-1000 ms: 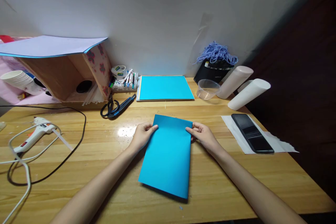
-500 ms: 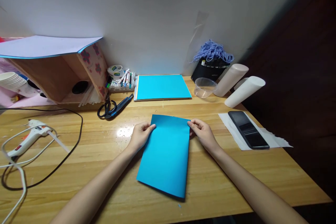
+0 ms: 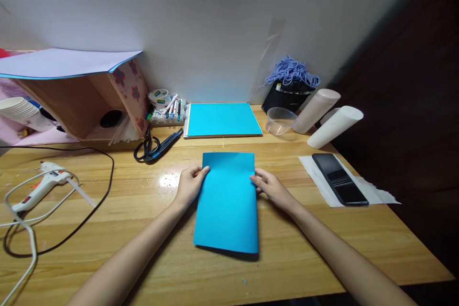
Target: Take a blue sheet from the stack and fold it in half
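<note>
A blue sheet of paper (image 3: pixel 228 205), perhaps folded along one side, is held between my two hands just over the wooden table (image 3: pixel 158 258). My left hand (image 3: pixel 191 185) pinches its left edge near the top, thumb on the front face. On the opposite edge, slightly lower than the top corner, my right hand (image 3: pixel 271 188) grips with thumb in front and fingers behind. The fingers behind the paper are partly hidden. Beyond its far edge lies a stack of coloured paper (image 3: pixel 224 119) with a blue sheet on top.
Scissors (image 3: pixel 147 147) and a utility knife (image 3: pixel 165 146) lie at back left, near markers (image 3: pixel 174 107) and an open box (image 3: pixel 79 100). A corded glue gun (image 3: pixel 45 189) rests at left. At right are a phone (image 3: pixel 340 179), white rolls (image 3: pixel 335 126) and a plastic bowl (image 3: pixel 281 121).
The blue sheet has turned straighter, its bottom edge shifting right and away from me. My right hand has slid a little down the right edge.
</note>
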`<state>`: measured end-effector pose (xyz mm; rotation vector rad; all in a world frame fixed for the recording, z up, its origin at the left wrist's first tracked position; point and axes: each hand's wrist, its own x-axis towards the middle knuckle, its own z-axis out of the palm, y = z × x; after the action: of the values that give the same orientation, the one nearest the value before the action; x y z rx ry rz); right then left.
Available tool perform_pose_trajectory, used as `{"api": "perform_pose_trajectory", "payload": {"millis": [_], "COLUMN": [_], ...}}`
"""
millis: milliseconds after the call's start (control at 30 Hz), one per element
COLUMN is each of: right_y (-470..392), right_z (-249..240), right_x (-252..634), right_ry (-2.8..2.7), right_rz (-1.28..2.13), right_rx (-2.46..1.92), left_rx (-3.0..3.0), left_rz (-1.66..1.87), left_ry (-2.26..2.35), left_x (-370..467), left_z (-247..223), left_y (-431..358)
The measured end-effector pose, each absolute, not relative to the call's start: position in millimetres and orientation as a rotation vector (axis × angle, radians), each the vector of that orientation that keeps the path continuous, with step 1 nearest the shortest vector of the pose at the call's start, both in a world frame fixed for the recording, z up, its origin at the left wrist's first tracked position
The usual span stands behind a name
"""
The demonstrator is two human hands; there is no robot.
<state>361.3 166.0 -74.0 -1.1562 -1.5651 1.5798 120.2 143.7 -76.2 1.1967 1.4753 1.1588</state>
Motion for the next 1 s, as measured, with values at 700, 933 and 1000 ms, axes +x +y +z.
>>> {"api": "perform_pose_trajectory", "payload": {"millis": [700,933,1000], "right_y": [176,174,174], "right_z": [-74,-76,-76], "right_x": [369,370,371], "right_ry": [-1.356,-1.427,-1.44], "right_rz": [1.733,1.689,1.74], "right_rx": [-1.175,-1.155,-1.18], "left_rx": [1.226,1.286,1.278], "left_rz": [0.908,0.925,0.927], "left_ry": [1.249,1.305,1.315], "left_x": [127,126,126], "left_z": [-81,-84,-85], "left_y": [140,142,142]}}
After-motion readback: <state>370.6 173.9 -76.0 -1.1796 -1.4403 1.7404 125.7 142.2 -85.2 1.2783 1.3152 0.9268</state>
